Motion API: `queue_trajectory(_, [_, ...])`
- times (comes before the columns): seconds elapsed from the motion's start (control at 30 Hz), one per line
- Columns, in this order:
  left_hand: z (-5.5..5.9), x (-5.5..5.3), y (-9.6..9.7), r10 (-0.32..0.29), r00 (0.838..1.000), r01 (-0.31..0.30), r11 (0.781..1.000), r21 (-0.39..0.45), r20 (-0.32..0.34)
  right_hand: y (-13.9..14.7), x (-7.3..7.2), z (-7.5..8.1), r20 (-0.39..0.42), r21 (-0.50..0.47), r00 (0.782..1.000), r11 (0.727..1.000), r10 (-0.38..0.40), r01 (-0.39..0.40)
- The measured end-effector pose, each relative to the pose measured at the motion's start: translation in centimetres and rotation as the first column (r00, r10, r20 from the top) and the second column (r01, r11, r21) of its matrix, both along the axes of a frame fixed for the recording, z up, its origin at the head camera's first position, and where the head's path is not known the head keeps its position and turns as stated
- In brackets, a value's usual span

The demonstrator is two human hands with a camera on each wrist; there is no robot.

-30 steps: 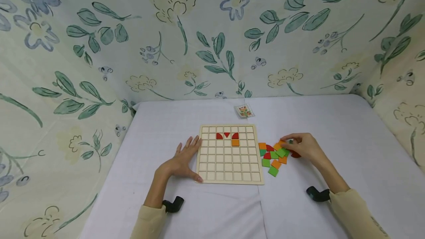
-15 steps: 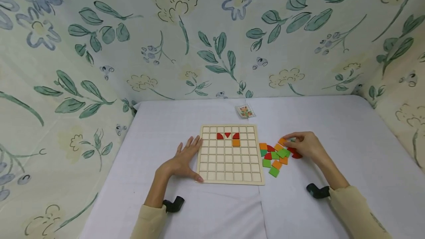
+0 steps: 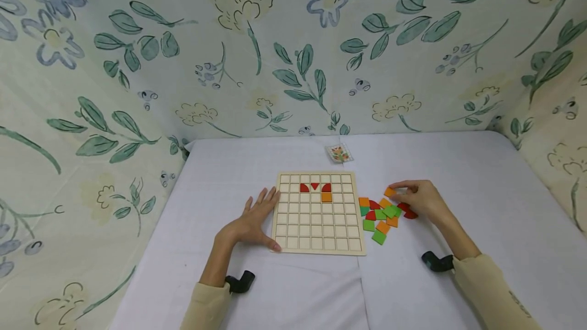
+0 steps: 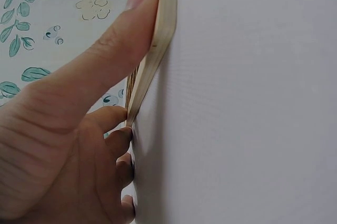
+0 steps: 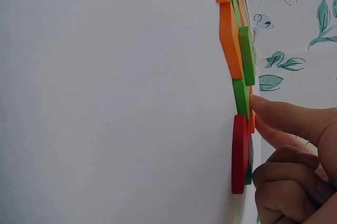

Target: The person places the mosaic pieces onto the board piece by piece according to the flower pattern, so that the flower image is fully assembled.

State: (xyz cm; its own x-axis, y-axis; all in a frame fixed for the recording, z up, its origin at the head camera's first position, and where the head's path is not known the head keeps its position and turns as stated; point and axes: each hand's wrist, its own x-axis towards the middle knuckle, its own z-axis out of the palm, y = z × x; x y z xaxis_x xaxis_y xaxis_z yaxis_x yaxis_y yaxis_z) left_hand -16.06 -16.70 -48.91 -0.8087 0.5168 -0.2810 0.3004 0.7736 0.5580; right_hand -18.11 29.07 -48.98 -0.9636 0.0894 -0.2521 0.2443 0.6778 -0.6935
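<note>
A light wooden grid board lies flat on the table. Along its left edge rests my left hand, fingers spread and thumb at the near corner; in the left wrist view the thumb lies against the board's rim. Three red pieces, among them a triangle, and an orange square sit in the grid. Right of the board, my right hand pinches an orange square tile between thumb and forefinger, at the far side of a loose pile. Its other fingers curl inward in the right wrist view.
The pile holds several green square tiles, orange squares and red rounded pieces. Beyond the board lies a small printed pattern card. A floral cloth hangs behind the white-covered table.
My right hand has shifted slightly away from the body, and the orange tile at its fingertips has moved a little off the pile. The left hand and the board stay in place.
</note>
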Motion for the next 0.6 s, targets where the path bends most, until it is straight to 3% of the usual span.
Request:
queue_trajectory(0.27, [0.11, 0.08, -0.04, -0.003, 1.000, 0.003, 1.000, -0.005, -0.001, -0.04, -0.23, -0.29, -0.019, -0.031, 0.999, 0.998, 0.050, -0.051])
queue_trajectory(0.6, [-0.10, 0.02, -0.04, -0.009, 1.000, 0.009, 1.000, 0.004, -0.012, 0.32, -0.14, -0.24, 0.001, -0.008, 1.000, 1.000, -0.004, 0.004])
